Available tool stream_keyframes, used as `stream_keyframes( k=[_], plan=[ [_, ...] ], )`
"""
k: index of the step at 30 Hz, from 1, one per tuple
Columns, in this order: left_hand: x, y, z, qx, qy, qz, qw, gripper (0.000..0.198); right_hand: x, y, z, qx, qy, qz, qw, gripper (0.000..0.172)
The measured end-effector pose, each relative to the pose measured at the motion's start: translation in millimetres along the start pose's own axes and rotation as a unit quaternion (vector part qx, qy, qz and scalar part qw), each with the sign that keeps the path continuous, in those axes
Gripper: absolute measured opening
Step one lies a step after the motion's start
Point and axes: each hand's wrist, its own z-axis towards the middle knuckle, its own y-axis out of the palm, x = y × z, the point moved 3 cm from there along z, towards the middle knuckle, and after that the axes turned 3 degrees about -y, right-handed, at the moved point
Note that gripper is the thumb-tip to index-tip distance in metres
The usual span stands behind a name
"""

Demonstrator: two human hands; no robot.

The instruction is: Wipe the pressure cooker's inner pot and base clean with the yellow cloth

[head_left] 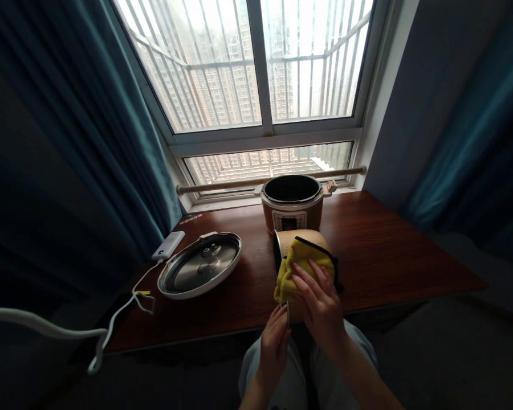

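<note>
A golden inner pot lies tipped on its side at the table's front edge, its dark opening facing left. My left hand grips the lower part of its rim, fingers closed. My right hand presses a yellow cloth with dark edging against the pot's outer wall, fingers bent over the fabric. Much of the wall is hidden by the cloth. Just behind stands the electric cooker body, upright and open at the top, with a control panel on its front.
A round cooker lid lies inner side up on the brown table, to the left. Beyond it is a white power bank with a white cable trailing off the left edge. A window and a horizontal rail border the back.
</note>
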Motion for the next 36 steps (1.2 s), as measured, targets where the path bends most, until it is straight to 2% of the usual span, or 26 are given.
stream_keyframes(
  k=[4, 6, 8, 10, 14, 17, 21, 23, 26, 31, 33, 36],
  plan=[
    [-3, -3.8, -4, -0.048, -0.006, 0.020, 0.999, 0.042, 22, -9, -2, 0.082, 0.118, 0.006, 0.990, 0.031],
    [0, -8.0, -2, -0.077, 0.006, 0.021, 0.997, 0.044, 31, -12, -4, 0.095, 0.143, 0.017, 0.985, 0.032],
    [6, -13.2, 2, -0.095, 0.021, 0.011, 0.995, 0.047, 34, -14, -6, 0.088, 0.139, 0.023, 0.986, 0.032],
    [15, -18.8, 11, -0.085, 0.013, -0.009, 0.996, 0.048, 32, -16, -10, 0.086, 0.134, 0.025, 0.987, 0.032],
    [32, -26.3, 32, -0.016, -0.074, -0.038, 0.996, 0.038, 26, -19, -16, 0.090, 0.128, 0.016, 0.988, 0.032],
    [40, -24.5, 39, -0.009, -0.101, -0.043, 0.994, 0.031, 15, -19, -14, 0.079, 0.115, 0.002, 0.990, 0.033],
    [38, -22.0, 30, 0.036, -0.101, -0.047, 0.993, 0.028, -12, -11, -5, 0.006, 0.005, 0.008, 1.000, 0.032],
    [34, -22.2, 24, 0.059, -0.115, -0.052, 0.990, 0.028, -17, -8, -1, -0.017, -0.033, 0.009, 0.999, 0.032],
    [31, -21.8, 19, 0.043, -0.144, -0.068, 0.986, 0.029, -1, -10, 3, -0.007, 0.001, -0.007, 1.000, 0.034],
    [31, -17.2, 18, -0.001, -0.142, -0.102, 0.985, 0.030, 42, -18, 6, 0.063, 0.132, -0.009, 0.989, 0.036],
    [29, -12.7, 16, -0.019, -0.147, -0.116, 0.982, 0.032, 40, -17, 9, 0.061, 0.138, -0.013, 0.989, 0.037],
    [25, -6.9, 14, -0.041, -0.141, -0.140, 0.979, 0.035, 16, -12, 13, 0.020, 0.066, -0.011, 0.998, 0.037]
  ],
)
